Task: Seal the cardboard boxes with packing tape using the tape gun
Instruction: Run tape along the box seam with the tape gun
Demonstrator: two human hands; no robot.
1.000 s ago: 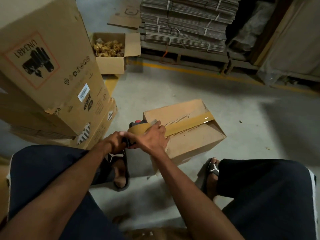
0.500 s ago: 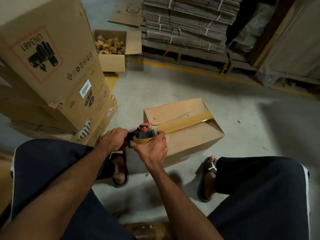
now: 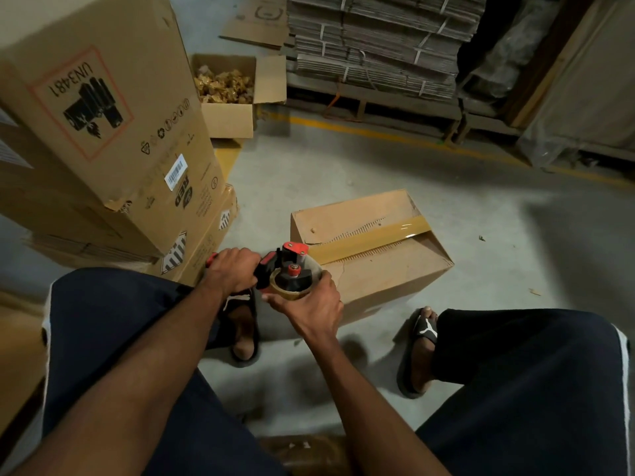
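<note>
Our left hand (image 3: 233, 271) grips the tape gun (image 3: 287, 273) handle, fingers curled round it. Our right hand (image 3: 309, 304) cups the tape roll (image 3: 295, 293) from below, fingers wrapped on its edge. Just beyond the right hand, the cardboard box (image 3: 378, 269) on the floor carries a tape strip (image 3: 371, 235) along its top seam, running back to the gun.

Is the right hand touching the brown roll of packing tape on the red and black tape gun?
Touching. The head view shows the right hand cupping the tape roll, fingers curled round its lower edge.
</note>
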